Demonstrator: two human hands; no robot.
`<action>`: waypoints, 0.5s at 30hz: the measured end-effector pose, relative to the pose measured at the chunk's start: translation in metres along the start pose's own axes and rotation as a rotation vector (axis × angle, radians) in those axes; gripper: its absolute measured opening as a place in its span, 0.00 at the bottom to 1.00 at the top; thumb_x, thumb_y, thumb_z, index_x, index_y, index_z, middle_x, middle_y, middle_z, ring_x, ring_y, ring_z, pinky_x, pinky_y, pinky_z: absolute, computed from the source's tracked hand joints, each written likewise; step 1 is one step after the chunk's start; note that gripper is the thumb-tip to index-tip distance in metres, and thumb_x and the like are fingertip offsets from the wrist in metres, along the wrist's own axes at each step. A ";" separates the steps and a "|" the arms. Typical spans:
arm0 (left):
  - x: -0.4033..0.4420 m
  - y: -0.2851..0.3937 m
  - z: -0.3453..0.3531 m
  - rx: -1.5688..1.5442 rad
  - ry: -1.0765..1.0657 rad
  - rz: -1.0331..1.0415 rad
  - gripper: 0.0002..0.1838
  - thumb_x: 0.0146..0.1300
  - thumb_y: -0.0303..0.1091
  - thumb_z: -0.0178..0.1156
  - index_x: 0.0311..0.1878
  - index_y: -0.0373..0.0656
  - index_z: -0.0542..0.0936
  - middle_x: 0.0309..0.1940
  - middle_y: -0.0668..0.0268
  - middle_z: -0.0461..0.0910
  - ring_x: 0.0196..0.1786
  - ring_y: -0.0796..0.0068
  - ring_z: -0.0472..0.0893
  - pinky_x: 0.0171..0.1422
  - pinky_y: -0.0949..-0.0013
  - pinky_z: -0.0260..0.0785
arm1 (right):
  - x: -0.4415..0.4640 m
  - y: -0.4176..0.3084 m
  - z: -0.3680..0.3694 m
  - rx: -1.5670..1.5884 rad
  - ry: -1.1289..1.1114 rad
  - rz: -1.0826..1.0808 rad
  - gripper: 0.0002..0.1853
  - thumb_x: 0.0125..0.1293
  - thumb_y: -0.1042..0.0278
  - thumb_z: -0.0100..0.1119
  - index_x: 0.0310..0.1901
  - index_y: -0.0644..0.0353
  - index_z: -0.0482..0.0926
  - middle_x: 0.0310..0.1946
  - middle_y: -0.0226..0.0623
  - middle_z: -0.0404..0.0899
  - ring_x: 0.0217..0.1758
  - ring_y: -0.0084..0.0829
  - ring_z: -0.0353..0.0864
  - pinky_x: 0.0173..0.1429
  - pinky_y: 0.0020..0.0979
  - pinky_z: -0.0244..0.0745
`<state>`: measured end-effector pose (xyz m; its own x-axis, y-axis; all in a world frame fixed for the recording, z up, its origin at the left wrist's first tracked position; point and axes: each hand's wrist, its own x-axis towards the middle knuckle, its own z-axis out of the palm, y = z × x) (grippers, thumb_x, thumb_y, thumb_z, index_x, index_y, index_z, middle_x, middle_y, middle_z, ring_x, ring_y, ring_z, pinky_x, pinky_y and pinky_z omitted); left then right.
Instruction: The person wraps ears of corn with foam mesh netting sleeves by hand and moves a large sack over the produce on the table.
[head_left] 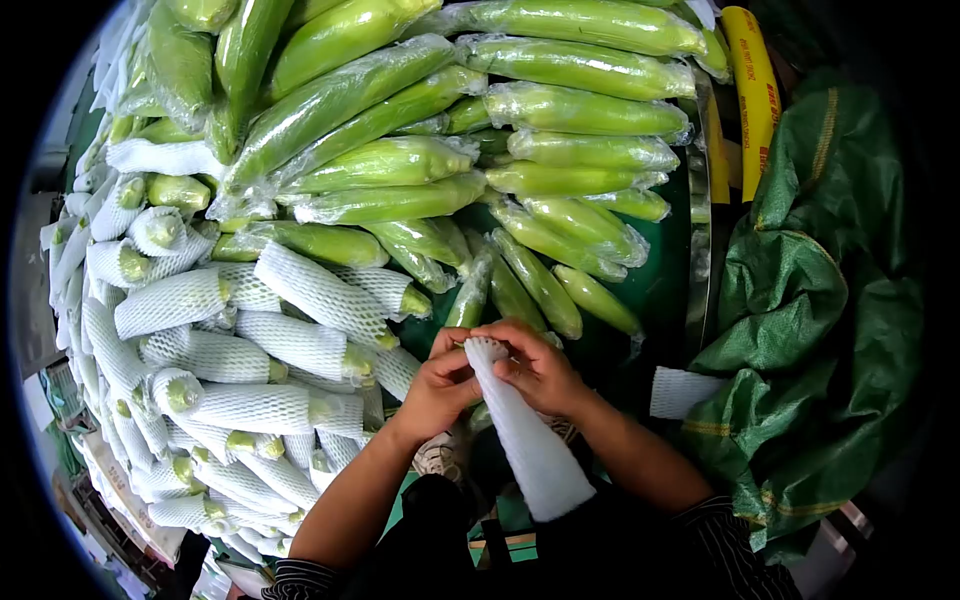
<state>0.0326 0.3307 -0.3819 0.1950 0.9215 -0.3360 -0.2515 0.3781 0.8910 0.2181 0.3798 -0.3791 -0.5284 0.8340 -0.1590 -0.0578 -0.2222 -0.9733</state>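
Observation:
Both of my hands meet at the near edge of the pile, around the gathered top of a white foam net sleeve (535,445). My left hand (440,388) is closed at the left side of the sleeve's mouth, fingers bent. My right hand (540,368) pinches the same mouth from the right, thumb on the foam. The rest of the sleeve hangs flat and widens toward my lap. Just beyond my fingertips lies a long green vegetable (472,292) in clear film; whether its near end touches the sleeve is hidden.
More film-wrapped green vegetables (590,108) cover the far side. Several foam-sleeved ones (300,340) are heaped at left. On the right are a metal edge (698,250), a yellow printed roll (752,100), a crumpled green woven sack (800,300) and a loose foam sleeve (682,392).

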 end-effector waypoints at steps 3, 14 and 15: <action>0.003 -0.001 0.001 0.007 0.043 -0.102 0.17 0.60 0.23 0.70 0.53 0.41 0.85 0.49 0.68 0.74 0.50 0.77 0.75 0.56 0.74 0.68 | -0.005 0.008 -0.009 0.093 -0.080 0.150 0.23 0.69 0.59 0.67 0.59 0.63 0.75 0.53 0.37 0.74 0.58 0.30 0.74 0.65 0.33 0.68; 0.017 -0.016 0.009 -0.117 0.110 -0.041 0.09 0.62 0.23 0.70 0.43 0.42 0.80 0.43 0.71 0.71 0.44 0.81 0.74 0.45 0.77 0.67 | -0.005 0.014 -0.026 -0.014 0.250 -0.061 0.09 0.66 0.70 0.68 0.40 0.63 0.77 0.41 0.31 0.76 0.42 0.21 0.73 0.48 0.24 0.69; 0.022 -0.020 0.002 0.038 0.157 -0.070 0.10 0.61 0.25 0.71 0.44 0.42 0.81 0.43 0.68 0.72 0.39 0.78 0.74 0.43 0.75 0.69 | -0.004 0.012 -0.024 0.027 0.325 -0.082 0.09 0.66 0.69 0.68 0.39 0.62 0.77 0.39 0.28 0.75 0.37 0.19 0.73 0.44 0.23 0.69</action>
<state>0.0440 0.3431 -0.4062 0.0598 0.8966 -0.4388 -0.2059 0.4412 0.8735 0.2395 0.3858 -0.3943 -0.2239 0.9661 -0.1287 -0.1138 -0.1570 -0.9810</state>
